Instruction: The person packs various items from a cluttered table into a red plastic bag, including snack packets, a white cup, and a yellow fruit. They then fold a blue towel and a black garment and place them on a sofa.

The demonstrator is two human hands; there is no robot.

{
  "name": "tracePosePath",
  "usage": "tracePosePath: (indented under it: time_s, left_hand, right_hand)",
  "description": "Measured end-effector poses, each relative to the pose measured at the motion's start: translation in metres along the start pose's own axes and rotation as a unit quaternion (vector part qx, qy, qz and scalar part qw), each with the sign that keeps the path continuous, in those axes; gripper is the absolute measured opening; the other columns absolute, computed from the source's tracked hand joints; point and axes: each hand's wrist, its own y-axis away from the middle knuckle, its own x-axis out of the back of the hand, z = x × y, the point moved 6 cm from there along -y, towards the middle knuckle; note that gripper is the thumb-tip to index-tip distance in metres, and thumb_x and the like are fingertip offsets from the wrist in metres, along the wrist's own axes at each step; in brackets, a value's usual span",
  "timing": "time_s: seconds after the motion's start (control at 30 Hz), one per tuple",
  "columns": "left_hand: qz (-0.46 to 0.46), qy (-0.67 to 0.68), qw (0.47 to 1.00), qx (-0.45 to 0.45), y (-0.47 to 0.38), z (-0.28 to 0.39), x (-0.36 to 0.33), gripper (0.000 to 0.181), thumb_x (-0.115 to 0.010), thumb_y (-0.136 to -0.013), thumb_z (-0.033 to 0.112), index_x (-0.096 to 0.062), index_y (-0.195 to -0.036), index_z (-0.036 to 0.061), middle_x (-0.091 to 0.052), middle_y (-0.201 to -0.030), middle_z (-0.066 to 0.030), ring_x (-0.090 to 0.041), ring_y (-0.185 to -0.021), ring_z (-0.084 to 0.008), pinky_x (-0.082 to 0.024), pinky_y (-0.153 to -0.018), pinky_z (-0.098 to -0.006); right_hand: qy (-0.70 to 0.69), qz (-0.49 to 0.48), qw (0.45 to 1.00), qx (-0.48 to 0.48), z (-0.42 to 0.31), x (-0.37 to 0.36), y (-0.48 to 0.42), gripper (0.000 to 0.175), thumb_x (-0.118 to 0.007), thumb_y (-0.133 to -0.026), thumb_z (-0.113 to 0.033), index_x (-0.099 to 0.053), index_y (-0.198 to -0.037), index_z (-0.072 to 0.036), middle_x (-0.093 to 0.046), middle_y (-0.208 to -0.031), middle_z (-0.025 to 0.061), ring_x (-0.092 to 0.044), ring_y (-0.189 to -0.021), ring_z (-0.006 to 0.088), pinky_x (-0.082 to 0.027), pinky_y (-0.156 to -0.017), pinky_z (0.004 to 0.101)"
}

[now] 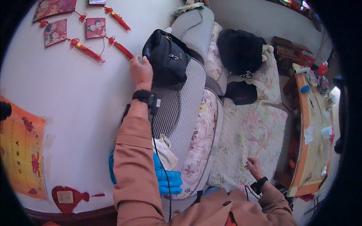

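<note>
My left hand reaches far forward to the left edge of a black zippered bag, which rests on top of the striped sofa back. Its fingertips are by the bag's side; whether they grip it cannot be told. A red tassel hangs on the wall just beyond the fingers. My right hand is held low over the floral quilted seat cover, fingers partly curled, with nothing plainly seen in it. Black straps with cabled devices circle both wrists.
A black furry item and a smaller black cloth lie on the sofa seat. Blue towels and a pale cloth hang over the near sofa back. At right stands a table with bottles and a cup. The wall bounds the left.
</note>
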Motion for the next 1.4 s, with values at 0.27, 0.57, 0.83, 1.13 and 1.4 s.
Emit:
tracePosePath:
  time_s: [0.27, 0.57, 0.83, 1.13, 1.4]
  left_hand:
    - [-0.255, 0.198, 0.941, -0.103, 0.102, 0.141, 0.003, 0.021, -0.062, -0.085, 0.017, -0.064, -0.098, 0.0017, -0.067, -0.089, -0.0126, -0.064, -0.073, -0.0210, -0.049, -0.070, -0.0296]
    - [-0.712, 0.262, 0.652, -0.001, 0.463, 0.186, 0.017, 0.025, -0.059, -0.085, 0.019, -0.062, -0.101, 0.0005, -0.066, -0.087, -0.0149, -0.063, -0.076, -0.0219, -0.048, -0.068, -0.0312]
    - [-0.824, 0.156, 0.515, 0.176, 0.720, 0.061, 0.140, 0.024, -0.056, -0.080, 0.022, -0.063, -0.092, 0.0016, -0.064, -0.074, -0.0109, -0.062, -0.070, -0.0177, -0.049, -0.065, -0.0333]
    - [-0.757, 0.131, 0.595, 0.237, 0.753, 0.046, 0.160, 0.019, -0.056, -0.082, 0.020, -0.065, -0.088, 0.0038, -0.065, -0.073, -0.0062, -0.062, -0.061, -0.0163, -0.049, -0.061, -0.0299]
    - [-0.781, 0.204, 0.549, 0.215, 0.741, 0.127, 0.127, 0.024, -0.057, -0.084, 0.017, -0.063, -0.100, 0.0010, -0.066, -0.082, -0.0079, -0.067, -0.077, -0.0191, -0.050, -0.065, -0.0313]
  right_hand:
    - [0.088, -0.080, 0.993, -0.017, 0.024, 0.024, 0.025, 0.033, -0.052, -0.085, -0.012, -0.056, -0.111, 0.009, -0.065, -0.092, 0.0126, -0.064, -0.074, 0.0169, -0.051, -0.066, 0.0294]
    - [0.110, -0.056, 0.990, -0.063, 0.088, 0.081, 0.101, 0.036, -0.052, -0.085, -0.014, -0.056, -0.113, 0.008, -0.065, -0.093, 0.0143, -0.064, -0.074, 0.0184, -0.051, -0.069, 0.0316]
    - [0.175, 0.040, 0.974, -0.141, 0.225, 0.154, 0.196, 0.030, -0.059, -0.075, -0.015, -0.065, -0.097, 0.003, -0.066, -0.090, 0.0234, -0.064, -0.086, 0.0348, -0.050, -0.078, 0.0385]
    - [0.087, 0.039, 0.967, -0.236, 0.290, 0.169, 0.255, 0.021, -0.055, -0.076, -0.014, -0.064, -0.081, 0.005, -0.063, -0.065, 0.0175, -0.064, -0.059, 0.0259, -0.051, -0.060, 0.0361]
    - [0.037, 0.077, 0.968, -0.237, 0.294, 0.169, 0.270, 0.018, -0.054, -0.077, -0.011, -0.064, -0.080, 0.004, -0.062, -0.063, 0.0120, -0.063, -0.056, 0.0186, -0.050, -0.050, 0.0313]
